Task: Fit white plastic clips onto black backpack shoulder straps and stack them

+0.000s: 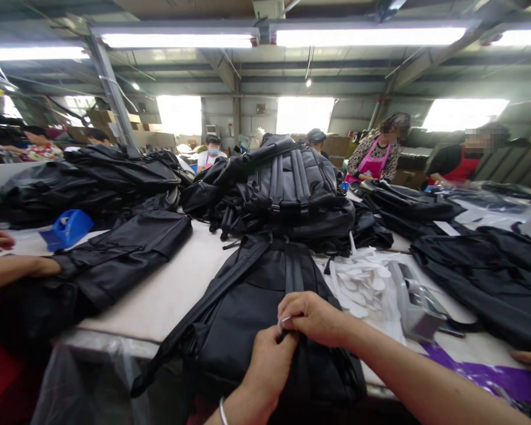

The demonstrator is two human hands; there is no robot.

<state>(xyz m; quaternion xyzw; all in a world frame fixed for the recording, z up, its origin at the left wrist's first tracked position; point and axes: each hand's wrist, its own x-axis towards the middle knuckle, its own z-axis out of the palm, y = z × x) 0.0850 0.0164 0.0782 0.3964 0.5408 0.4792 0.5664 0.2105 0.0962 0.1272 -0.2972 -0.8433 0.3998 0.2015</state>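
A black backpack (256,307) lies flat on the table right in front of me, straps facing up. Both my hands meet over its lower middle. My right hand (314,319) is closed in a pinch on a small white piece (284,322), which I cannot name. My left hand (269,363), with a bangle on the wrist, is closed too and presses against the same spot on the backpack, its fingertips hidden under the right hand.
A heap of black backpacks (283,189) fills the table's middle and back. White round stickers (363,280) and a grey tool (413,307) lie right of my backpack. A co-worker's arm (13,271) reaches in at left near a blue tape dispenser (66,227). Other people work behind.
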